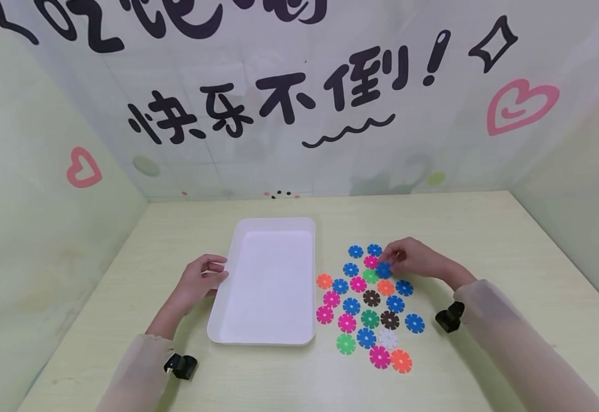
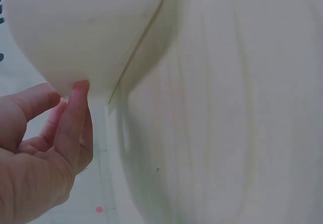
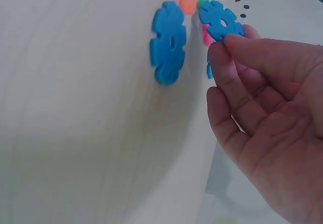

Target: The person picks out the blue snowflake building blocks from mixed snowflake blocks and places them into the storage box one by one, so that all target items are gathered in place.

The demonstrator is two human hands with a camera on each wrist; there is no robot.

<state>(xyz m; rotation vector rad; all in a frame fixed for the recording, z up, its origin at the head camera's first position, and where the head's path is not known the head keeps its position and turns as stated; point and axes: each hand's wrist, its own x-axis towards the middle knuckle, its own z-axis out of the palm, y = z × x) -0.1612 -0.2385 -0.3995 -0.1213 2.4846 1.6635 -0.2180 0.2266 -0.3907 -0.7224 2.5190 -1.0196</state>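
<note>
My right hand (image 1: pixel 411 257) pinches a blue snowflake disc (image 3: pixel 220 20) between thumb and fingertips, over the far right part of a spread of notched plastic discs. In the head view that blue disc overlaps a light green disc (image 1: pixel 370 276) and sits close to a pink disc (image 1: pixel 371 261). At the left side of a white rectangular tray (image 1: pixel 263 337), my left hand (image 1: pixel 196 282) grips the rim, thumb on one side and fingers on the other, as the left wrist view shows. Nothing lies inside the tray.
Several blue, pink, orange, green, black and white discs lie flat right of the tray, among them a white disc (image 1: pixel 388 339) and an orange disc (image 1: pixel 401 361) at the near end. A printed wall sheet (image 1: pixel 258 166) stands behind the table (image 1: pixel 175 229).
</note>
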